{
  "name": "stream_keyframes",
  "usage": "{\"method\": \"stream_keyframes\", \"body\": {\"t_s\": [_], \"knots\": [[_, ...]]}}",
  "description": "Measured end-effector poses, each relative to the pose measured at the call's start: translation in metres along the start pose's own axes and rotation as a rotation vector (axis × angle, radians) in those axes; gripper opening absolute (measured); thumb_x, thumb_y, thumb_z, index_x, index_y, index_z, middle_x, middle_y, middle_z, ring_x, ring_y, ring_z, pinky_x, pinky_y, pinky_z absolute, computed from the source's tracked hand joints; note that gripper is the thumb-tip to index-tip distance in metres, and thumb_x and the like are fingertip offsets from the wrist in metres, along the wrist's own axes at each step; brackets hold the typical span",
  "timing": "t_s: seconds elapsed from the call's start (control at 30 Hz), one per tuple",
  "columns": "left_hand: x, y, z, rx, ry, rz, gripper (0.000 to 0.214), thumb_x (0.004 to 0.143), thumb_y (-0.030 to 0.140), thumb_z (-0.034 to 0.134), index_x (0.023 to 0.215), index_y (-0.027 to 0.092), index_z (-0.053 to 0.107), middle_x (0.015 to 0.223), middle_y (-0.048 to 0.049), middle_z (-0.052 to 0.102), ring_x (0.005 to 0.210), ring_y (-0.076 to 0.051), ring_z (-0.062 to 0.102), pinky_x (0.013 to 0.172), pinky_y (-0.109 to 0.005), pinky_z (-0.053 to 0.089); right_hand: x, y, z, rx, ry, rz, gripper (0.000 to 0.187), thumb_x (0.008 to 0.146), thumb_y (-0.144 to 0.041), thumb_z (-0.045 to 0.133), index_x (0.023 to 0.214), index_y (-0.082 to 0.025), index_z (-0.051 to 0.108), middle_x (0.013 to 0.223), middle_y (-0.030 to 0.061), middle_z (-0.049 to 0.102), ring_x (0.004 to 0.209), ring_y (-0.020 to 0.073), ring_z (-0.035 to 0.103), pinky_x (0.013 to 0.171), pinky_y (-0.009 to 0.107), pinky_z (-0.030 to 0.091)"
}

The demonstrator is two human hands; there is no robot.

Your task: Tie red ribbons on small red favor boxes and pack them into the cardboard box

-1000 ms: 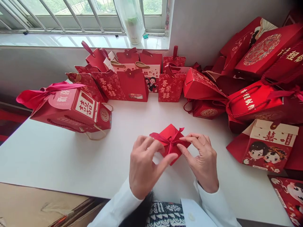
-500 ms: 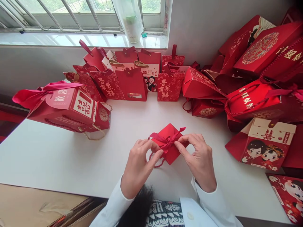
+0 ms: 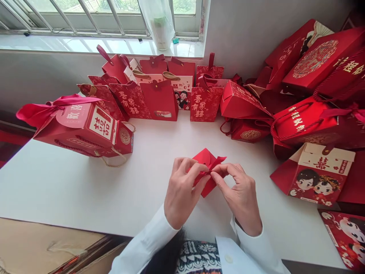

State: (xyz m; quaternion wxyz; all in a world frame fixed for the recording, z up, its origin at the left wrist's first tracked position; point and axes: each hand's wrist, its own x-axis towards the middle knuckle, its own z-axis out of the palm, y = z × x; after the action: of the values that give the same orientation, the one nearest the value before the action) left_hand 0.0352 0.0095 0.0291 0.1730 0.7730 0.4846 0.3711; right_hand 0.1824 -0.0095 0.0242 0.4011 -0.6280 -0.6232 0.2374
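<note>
A small red gift box sits on the white table in front of me, with a dark red ribbon tied across its top. Fingers and thumb of my left hand pinch the ribbon near its knot, and this hand covers the box's left side. My right hand pinches the ribbon from the right, its fingertips almost touching those of the left. The knot itself is mostly hidden behind the fingertips.
A larger red box with a pink bow stands at the left. Several red paper bags line the wall below the window. Red gift boxes are piled at the right. Cardboard lies below the table's front-left edge.
My left hand has moved right and up, from the ribbon's left loop to the knot beside my right hand. The right hand stays almost in place. The view has shifted slightly.
</note>
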Motion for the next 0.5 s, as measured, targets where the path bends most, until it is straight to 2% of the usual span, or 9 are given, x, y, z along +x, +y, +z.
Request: {"method": "stream_keyframes", "body": {"t_s": [0.13, 0.23, 0.37, 0.5], "knots": [[0.004, -0.003, 0.015, -0.007, -0.003, 0.047, 0.009, 0.086, 0.014, 0.057, 0.084, 0.021, 0.063, 0.083, -0.0022, 0.06, 0.087, -0.018, 0.042, 0.079, -0.031, 0.045, 0.0, 0.002, -0.004, 0.035, -0.033, 0.025, 0.01, 0.086, -0.017, 0.058, 0.083, -0.026, 0.061, 0.08, -0.0066, 0.063, 0.077, 0.0137, 0.054, 0.071, 0.025, 0.043], [0.005, -0.005, 0.017, 0.016, -0.021, 0.035, 0.01, 0.085, 0.013, 0.057, 0.081, 0.021, 0.062, 0.082, -0.002, 0.062, 0.088, -0.019, 0.043, 0.08, -0.034, 0.044, 0.001, 0.002, -0.006, 0.034, -0.047, 0.028, 0.01, 0.085, -0.017, 0.058, 0.08, -0.025, 0.062, 0.078, -0.0054, 0.063, 0.076, 0.0147, 0.054, 0.07, 0.025, 0.043], [0.008, -0.01, 0.011, 0.062, -0.042, -0.033, 0.011, 0.082, 0.011, 0.055, 0.077, 0.02, 0.059, 0.079, -0.0014, 0.062, 0.087, -0.02, 0.046, 0.079, -0.035, 0.043, 0.002, 0.003, -0.008, 0.043, -0.037, 0.07, 0.01, 0.085, -0.022, 0.057, 0.076, -0.024, 0.061, 0.078, -0.0029, 0.063, 0.074, 0.0159, 0.054, 0.067, 0.026, 0.044], [0.01, -0.011, -0.002, -0.052, -0.072, -0.105, 0.008, 0.085, 0.014, 0.055, 0.08, 0.02, 0.059, 0.079, -0.0013, 0.061, 0.083, -0.017, 0.048, 0.073, -0.03, 0.044, 0.002, 0.003, -0.008, 0.025, -0.033, 0.053, 0.009, 0.084, -0.022, 0.057, 0.077, -0.024, 0.062, 0.077, -0.0027, 0.064, 0.072, 0.0161, 0.054, 0.065, 0.027, 0.045]]}}
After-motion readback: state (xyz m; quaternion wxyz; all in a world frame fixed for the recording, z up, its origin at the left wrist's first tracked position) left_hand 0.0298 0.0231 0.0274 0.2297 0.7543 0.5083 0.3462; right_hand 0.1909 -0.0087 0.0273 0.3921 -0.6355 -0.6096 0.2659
